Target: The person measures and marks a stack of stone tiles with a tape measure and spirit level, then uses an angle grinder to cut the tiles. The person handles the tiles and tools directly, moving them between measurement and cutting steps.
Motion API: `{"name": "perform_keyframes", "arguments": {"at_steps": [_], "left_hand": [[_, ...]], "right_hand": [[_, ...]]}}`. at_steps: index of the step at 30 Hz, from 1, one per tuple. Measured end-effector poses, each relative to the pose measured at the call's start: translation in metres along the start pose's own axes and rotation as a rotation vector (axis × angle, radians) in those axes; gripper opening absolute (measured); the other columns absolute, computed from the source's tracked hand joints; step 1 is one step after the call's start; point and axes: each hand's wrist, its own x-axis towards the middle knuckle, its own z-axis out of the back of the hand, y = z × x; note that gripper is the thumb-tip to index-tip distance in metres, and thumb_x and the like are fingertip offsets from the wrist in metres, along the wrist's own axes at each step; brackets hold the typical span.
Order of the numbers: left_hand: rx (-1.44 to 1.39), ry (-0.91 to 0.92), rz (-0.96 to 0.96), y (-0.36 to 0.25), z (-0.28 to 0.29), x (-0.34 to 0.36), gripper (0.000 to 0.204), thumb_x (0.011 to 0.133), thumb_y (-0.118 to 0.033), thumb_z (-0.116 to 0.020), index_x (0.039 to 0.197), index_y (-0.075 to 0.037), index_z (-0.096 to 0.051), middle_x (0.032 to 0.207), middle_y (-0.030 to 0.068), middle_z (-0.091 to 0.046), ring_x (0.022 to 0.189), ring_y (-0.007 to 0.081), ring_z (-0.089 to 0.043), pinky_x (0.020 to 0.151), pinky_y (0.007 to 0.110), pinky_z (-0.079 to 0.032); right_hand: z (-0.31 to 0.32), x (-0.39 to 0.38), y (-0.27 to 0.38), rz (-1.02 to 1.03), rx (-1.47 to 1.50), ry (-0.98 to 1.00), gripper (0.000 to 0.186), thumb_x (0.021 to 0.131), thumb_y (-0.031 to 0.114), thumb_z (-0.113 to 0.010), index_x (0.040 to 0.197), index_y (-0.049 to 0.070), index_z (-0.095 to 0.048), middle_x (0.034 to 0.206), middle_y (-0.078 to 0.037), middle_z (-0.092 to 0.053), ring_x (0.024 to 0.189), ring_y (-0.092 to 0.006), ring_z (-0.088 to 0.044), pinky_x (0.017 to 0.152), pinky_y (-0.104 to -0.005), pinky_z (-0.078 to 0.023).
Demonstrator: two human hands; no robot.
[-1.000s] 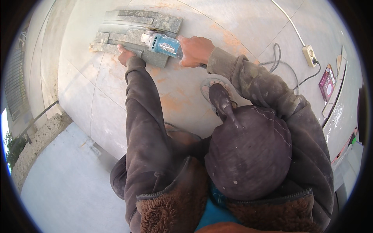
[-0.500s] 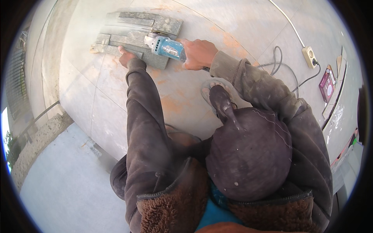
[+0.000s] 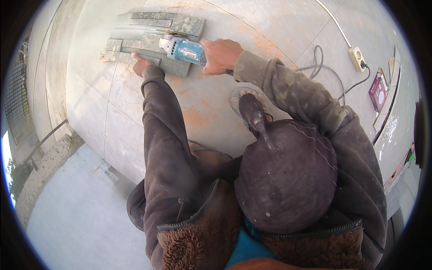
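Observation:
A grey stone cladding panel [image 3: 155,42], made of staggered strips, lies on the tiled floor at the far side. My left hand [image 3: 142,64] is closed on its near edge, thumb on top and the other fingers mostly hidden. In my right hand [image 3: 221,56] is a blue angle grinder [image 3: 186,50], fingers wrapped round its rear body. The grinder's metal head is over the panel's right part, its disc edge-on at the stone. Pale dust hazes the panel's left end. Whether the disc is spinning, I cannot tell.
A grey cord [image 3: 335,81] loops over the floor to a cream socket block [image 3: 357,58] at the right. Beside that lies a dark red box [image 3: 379,90]. My sandalled foot [image 3: 249,105] is near the panel. A concrete ledge [image 3: 49,171] runs along the left.
The view has shifted a little, so the scene sits slightly higher and further left. The grinder has edged slightly left along the panel. Both hands keep their hold.

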Motion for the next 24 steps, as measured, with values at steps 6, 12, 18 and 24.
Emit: {"name": "perform_keyframes", "arguments": {"at_steps": [6, 12, 18, 24], "left_hand": [[-0.088, 0.003, 0.039, 0.0, 0.0, 0.003, 0.082, 0.097, -0.064, -0.048, 0.108, 0.015, -0.065, 0.105, 0.0302, -0.069, 0.097, 0.0441, -0.067, 0.084, 0.052, -0.053], [-0.046, 0.0, 0.025, -0.007, 0.001, -0.001, 0.081, 0.097, -0.064, -0.048, 0.111, 0.014, -0.064, 0.107, 0.029, -0.069, 0.098, 0.0439, -0.067, 0.085, 0.052, -0.053], [0.04, -0.01, 0.036, -0.004, 0.003, 0.016, 0.084, 0.096, -0.067, -0.048, 0.108, 0.014, -0.065, 0.104, 0.0292, -0.07, 0.097, 0.0438, -0.068, 0.083, 0.053, -0.053], [0.03, 0.002, 0.021, -0.007, 0.004, 0.004, 0.084, 0.097, -0.067, -0.047, 0.107, 0.015, -0.065, 0.104, 0.0296, -0.07, 0.097, 0.0437, -0.068, 0.082, 0.052, -0.054]], "right_hand": [[-0.007, 0.006, -0.002, 0.031, -0.03, -0.03, 0.072, 0.069, 0.03, -0.071, 0.133, 0.002, -0.052, 0.097, -0.022, -0.072, 0.087, -0.0401, -0.071, 0.075, -0.0481, -0.058], [-0.003, 0.002, -0.002, -0.002, -0.028, 0.018, 0.059, 0.072, 0.031, -0.074, 0.121, 0.002, -0.058, 0.097, -0.019, -0.073, 0.091, -0.0372, -0.072, 0.079, -0.0472, -0.058], [0.0, 0.0, 0.003, -0.028, -0.025, 0.031, 0.063, 0.071, 0.03, -0.074, 0.125, 0.003, -0.057, 0.095, -0.02, -0.073, 0.088, -0.0374, -0.072, 0.077, -0.0471, -0.058], [0.0, 0.0, -0.001, 0.01, 0.008, 0.015, 0.074, 0.067, 0.027, -0.07, 0.133, -0.001, -0.052, 0.094, -0.023, -0.072, 0.086, -0.04, -0.071, 0.075, -0.048, -0.058]]}}
